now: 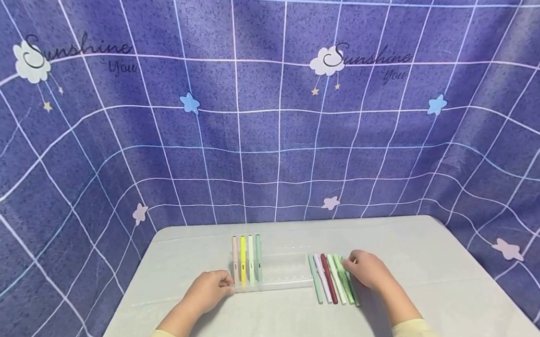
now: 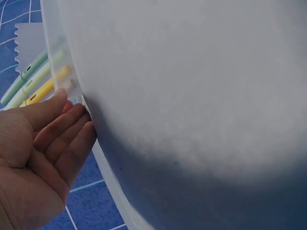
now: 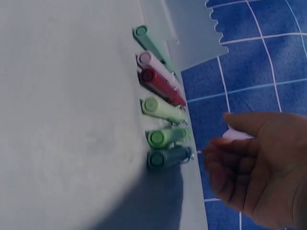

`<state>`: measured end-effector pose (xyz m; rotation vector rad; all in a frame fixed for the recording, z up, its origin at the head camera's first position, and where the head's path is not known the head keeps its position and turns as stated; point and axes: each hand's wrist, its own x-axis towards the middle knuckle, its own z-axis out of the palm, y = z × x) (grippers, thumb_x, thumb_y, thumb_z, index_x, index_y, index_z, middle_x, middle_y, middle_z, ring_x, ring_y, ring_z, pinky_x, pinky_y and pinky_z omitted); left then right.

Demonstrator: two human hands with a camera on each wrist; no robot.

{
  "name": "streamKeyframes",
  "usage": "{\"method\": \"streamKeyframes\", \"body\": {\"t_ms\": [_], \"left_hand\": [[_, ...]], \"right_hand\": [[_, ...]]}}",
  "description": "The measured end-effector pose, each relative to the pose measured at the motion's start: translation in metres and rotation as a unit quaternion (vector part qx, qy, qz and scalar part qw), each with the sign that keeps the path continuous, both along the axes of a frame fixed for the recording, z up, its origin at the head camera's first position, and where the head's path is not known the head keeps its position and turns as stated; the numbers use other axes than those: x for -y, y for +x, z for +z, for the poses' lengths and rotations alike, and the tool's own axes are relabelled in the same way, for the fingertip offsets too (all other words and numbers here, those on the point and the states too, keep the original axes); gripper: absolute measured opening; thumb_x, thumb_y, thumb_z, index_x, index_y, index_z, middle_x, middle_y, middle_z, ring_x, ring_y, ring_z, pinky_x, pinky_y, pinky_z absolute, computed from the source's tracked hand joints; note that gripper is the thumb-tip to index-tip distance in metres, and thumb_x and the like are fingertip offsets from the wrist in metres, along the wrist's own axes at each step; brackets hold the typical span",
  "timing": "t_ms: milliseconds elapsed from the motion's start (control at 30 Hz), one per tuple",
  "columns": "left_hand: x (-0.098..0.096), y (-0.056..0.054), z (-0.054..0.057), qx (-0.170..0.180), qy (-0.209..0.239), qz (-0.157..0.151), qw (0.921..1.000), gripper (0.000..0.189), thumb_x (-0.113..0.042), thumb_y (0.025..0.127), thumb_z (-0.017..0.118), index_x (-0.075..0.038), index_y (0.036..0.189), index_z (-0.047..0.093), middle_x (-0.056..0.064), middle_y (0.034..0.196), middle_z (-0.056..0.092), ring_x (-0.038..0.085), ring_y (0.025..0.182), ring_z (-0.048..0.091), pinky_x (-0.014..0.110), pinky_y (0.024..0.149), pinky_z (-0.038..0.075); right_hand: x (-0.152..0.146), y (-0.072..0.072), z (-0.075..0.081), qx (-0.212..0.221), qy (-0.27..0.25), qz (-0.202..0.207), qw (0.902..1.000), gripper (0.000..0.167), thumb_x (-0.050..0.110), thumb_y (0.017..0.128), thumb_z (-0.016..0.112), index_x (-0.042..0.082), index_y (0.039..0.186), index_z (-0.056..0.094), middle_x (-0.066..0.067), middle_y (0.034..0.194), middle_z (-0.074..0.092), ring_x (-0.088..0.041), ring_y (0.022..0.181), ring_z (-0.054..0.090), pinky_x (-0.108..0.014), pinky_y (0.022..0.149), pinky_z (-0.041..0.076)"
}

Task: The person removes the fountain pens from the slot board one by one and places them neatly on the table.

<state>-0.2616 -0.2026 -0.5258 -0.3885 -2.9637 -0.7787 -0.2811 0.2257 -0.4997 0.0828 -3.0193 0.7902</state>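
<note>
My left hand (image 1: 209, 292) is at the left front corner of a clear plastic pen tray (image 1: 283, 285), thumb and fingertips pinching its edge. In the tray's left part a beige pen (image 1: 235, 259), a yellow pen (image 1: 243, 259), a pale green pen (image 1: 251, 258) and a teal pen (image 1: 259, 258) stand side by side. My right hand (image 1: 368, 270) hovers at the far end of a row of pens right of the tray, closest to the dark green pen (image 3: 170, 156). Its fingers are loosely bent, a gap showing between thumb and fingers in the right wrist view.
Beside the dark green pen lie a bright green pen (image 3: 168, 137), a pale green pen (image 3: 163, 110), a dark red pen (image 3: 162, 86), a lavender pen (image 3: 158, 65) and a teal pen (image 3: 152, 45). The white table (image 1: 271, 325) meets a purple gridded curtain (image 1: 267, 127) behind.
</note>
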Motion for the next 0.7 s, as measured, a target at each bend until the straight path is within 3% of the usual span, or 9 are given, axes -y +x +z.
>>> {"method": "streamKeyframes", "body": {"t_ms": [100,233,333,500,700], "left_hand": [[0.0,0.001,0.001,0.0,0.001,-0.002,1.0,0.013,-0.023,0.08,0.078,-0.02,0.086,0.067,-0.012,0.076,0.068,0.008,0.074,0.062,0.039,0.078,0.053],[0.0,0.002,0.001,0.004,0.004,-0.002,1.0,0.013,-0.022,0.08,0.078,-0.019,0.086,0.067,-0.012,0.076,0.068,0.008,0.074,0.062,0.039,0.078,0.053],[0.0,0.002,0.002,0.006,0.003,0.0,1.0,0.013,-0.023,0.08,0.078,-0.019,0.086,0.067,-0.012,0.076,0.068,0.007,0.073,0.061,0.039,0.078,0.053],[0.0,0.003,0.003,0.003,0.0,0.002,1.0,0.013,-0.024,0.08,0.078,-0.02,0.085,0.067,-0.013,0.075,0.068,0.007,0.073,0.061,0.039,0.078,0.053],[-0.001,0.003,0.003,0.003,0.0,0.003,1.0,0.013,-0.024,0.08,0.078,-0.02,0.085,0.067,-0.013,0.076,0.068,0.006,0.073,0.061,0.039,0.078,0.053]], "right_hand": [[0.01,-0.006,0.0,-0.039,-0.048,0.016,0.998,0.02,0.032,0.095,0.064,0.013,0.087,0.063,0.002,0.067,0.055,-0.013,0.061,0.05,-0.03,0.057,0.043],[0.03,-0.01,0.0,-0.048,-0.142,0.043,0.9878,0.014,0.028,0.095,0.064,0.014,0.092,0.066,-0.002,0.07,0.063,-0.011,0.061,0.057,-0.027,0.056,0.048],[0.048,-0.011,-0.001,-0.046,-0.182,0.079,0.9791,0.016,0.027,0.096,0.063,0.012,0.1,0.069,-0.005,0.08,0.07,-0.013,0.069,0.065,-0.026,0.063,0.053],[0.075,-0.013,-0.005,-0.017,-0.218,0.145,0.9651,0.031,0.03,0.098,0.06,0.004,0.114,0.067,-0.01,0.099,0.073,-0.023,0.085,0.072,-0.028,0.073,0.058],[0.109,-0.016,-0.007,0.017,-0.275,0.173,0.9456,0.038,0.029,0.098,0.061,-0.001,0.12,0.064,-0.016,0.109,0.071,-0.03,0.093,0.072,-0.031,0.077,0.059]]}}
